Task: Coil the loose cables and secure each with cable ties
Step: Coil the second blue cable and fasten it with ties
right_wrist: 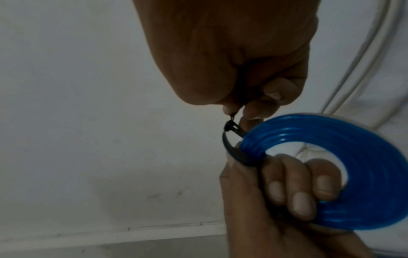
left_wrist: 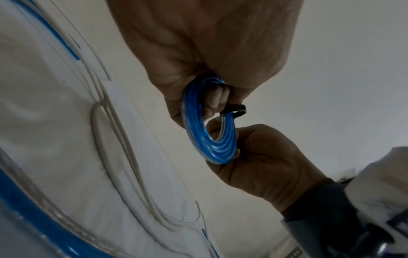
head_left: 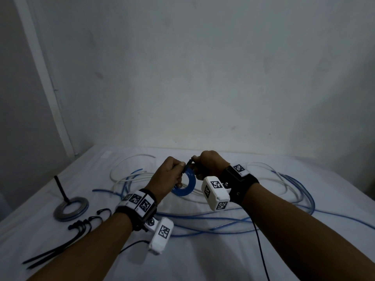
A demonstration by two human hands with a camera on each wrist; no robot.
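arms: both forearms reach forward and meet in the middle, raised off the tabletop (head_left: 203,258), which has a white sheet over it
left hand: the left hand (head_left: 166,177) has its fingers curled through the hole of the blue coil (head_left: 187,184), gripping it from below, thumb up by the tie
right hand: the right hand (head_left: 209,163) is knuckles-up, fingertips pinched tight on the tail of the black cable tie (right_wrist: 232,143)
blue coil: small flat ring of wound blue cable, held up in the air between the two hands, tilted on edge
cable tie: looped round one side of the coil, the loop pretty slack, head sticking out on the far side
loose cables: blue and white loose cables (head_left: 294,191) sprawl over the tabletop under and beyond the hands, mostly to the right
spare ties: a bunch of spare ties (head_left: 77,230) lies near the left forearm
other coil: a grey coil (head_left: 71,207) sits at the left, black tie sticking up
room: wall just behind; bare sheet toward the near edge
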